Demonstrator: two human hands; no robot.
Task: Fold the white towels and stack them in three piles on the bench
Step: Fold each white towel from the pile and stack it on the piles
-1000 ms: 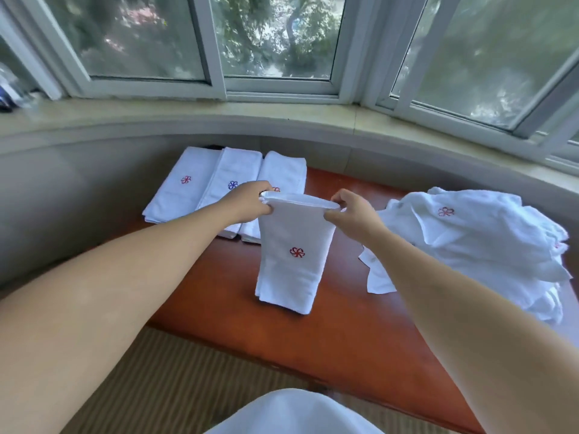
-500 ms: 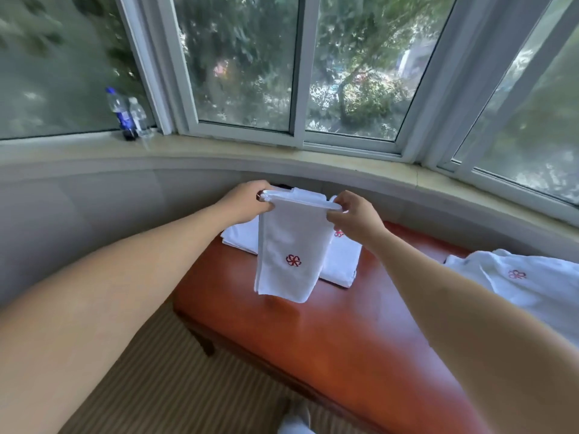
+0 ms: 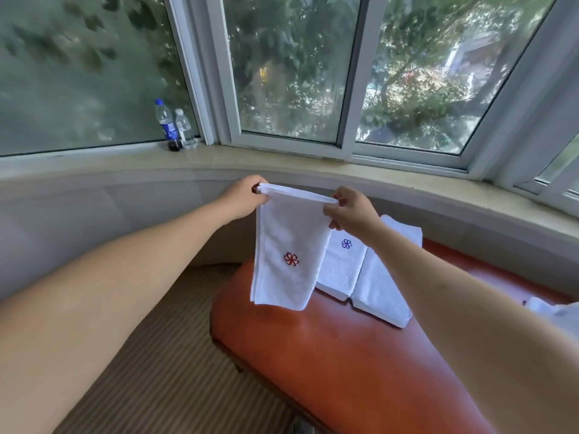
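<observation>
One folded towel (image 3: pixel 286 245) hangs at frame centre, top edge pinched by left hand (image 3: pixel 242 197) and right hand (image 3: pixel 351 214), above table (image 3: pixel 329 355). Folded piles (image 3: pixel 360 270) lie just right; placing remains, unfolded heap (image 3: pixel 560 311) at right edge.

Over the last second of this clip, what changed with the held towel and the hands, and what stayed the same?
The folded white towel with the red flower mark was carried left toward the end of the brown bench, and now hangs above it, in front of the folded piles. The view swung left and up. Unchanged: the left hand and right hand still pinch its top corners; nothing released.
</observation>
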